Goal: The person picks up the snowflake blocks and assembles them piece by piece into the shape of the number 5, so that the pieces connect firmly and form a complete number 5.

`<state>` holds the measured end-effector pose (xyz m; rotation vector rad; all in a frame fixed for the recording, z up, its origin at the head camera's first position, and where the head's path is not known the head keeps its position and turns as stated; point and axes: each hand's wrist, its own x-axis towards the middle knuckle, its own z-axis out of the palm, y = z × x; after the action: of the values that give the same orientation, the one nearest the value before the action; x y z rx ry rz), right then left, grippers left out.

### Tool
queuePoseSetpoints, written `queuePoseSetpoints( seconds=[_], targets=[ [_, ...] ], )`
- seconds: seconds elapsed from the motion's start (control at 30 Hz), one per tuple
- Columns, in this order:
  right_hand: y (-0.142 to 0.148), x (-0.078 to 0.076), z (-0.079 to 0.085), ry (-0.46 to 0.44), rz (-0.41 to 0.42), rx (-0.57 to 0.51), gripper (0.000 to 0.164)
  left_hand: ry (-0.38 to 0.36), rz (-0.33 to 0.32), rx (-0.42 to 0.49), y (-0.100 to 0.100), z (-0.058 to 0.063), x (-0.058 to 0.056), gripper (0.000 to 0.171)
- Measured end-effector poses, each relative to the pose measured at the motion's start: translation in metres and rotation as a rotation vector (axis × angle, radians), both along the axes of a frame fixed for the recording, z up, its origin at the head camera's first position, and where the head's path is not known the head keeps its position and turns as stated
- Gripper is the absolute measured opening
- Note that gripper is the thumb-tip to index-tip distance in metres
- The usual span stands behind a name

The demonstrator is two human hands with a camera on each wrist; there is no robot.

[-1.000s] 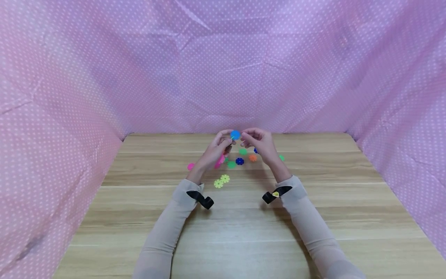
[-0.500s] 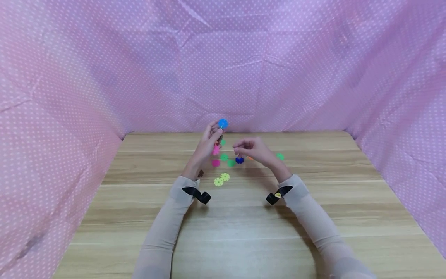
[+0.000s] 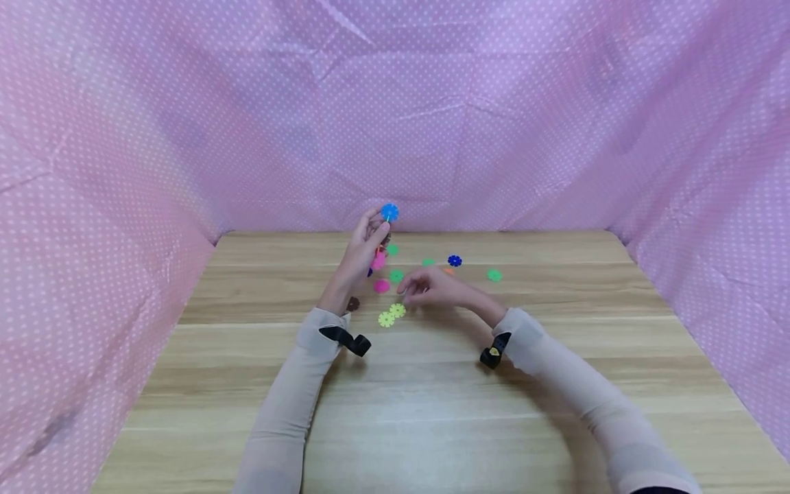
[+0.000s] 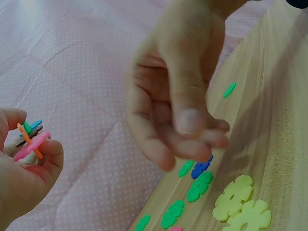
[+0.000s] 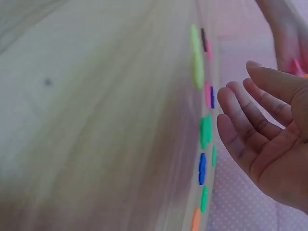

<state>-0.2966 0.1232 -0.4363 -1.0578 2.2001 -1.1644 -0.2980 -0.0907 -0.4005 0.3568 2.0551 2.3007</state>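
My left hand (image 3: 354, 261) is raised near the table's far edge. Between its thumb and fingers it pinches a chain of interlocking notched plastic discs. The chain's blue disc (image 3: 389, 212) sticks up on top; green, brown, orange (image 4: 22, 132) and pink discs (image 4: 32, 146) also show in the left wrist view. Lower and to the right, my right hand (image 3: 435, 287) hovers over the table beside two overlapping yellow discs (image 3: 387, 320). Its fingers are loosely bent, with nothing visible between them in the right wrist view. Part of the chain is hidden behind my left fingers.
More loose discs lie on the wooden table (image 3: 395, 412): a dark blue one (image 3: 455, 261), several green ones, including one at the right (image 3: 494, 275), a pink one (image 3: 381, 286) and a brown one (image 3: 354, 304). Pink dotted cloth (image 3: 395, 123) surrounds the table.
My hands have drawn apart. The left has moved left and slightly up with the disc chain, while the right has come down and leftward beside the yellow discs.
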Motion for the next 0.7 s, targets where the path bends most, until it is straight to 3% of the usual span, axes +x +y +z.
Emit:
queuePoseSetpoints(
  seconds=[0.23, 0.7],
  targets=[
    [-0.005, -0.002, -0.006, 0.045, 0.076, 0.023, 0.024, -0.02, 0.011, 0.064, 0.001, 0.003, -0.002, 0.045],
    [-0.017, -0.006, -0.016, 0.095, 0.099, 0.092, 0.028, -0.019, 0.036, 0.089, -0.001, 0.002, -0.002, 0.046]
  ],
)
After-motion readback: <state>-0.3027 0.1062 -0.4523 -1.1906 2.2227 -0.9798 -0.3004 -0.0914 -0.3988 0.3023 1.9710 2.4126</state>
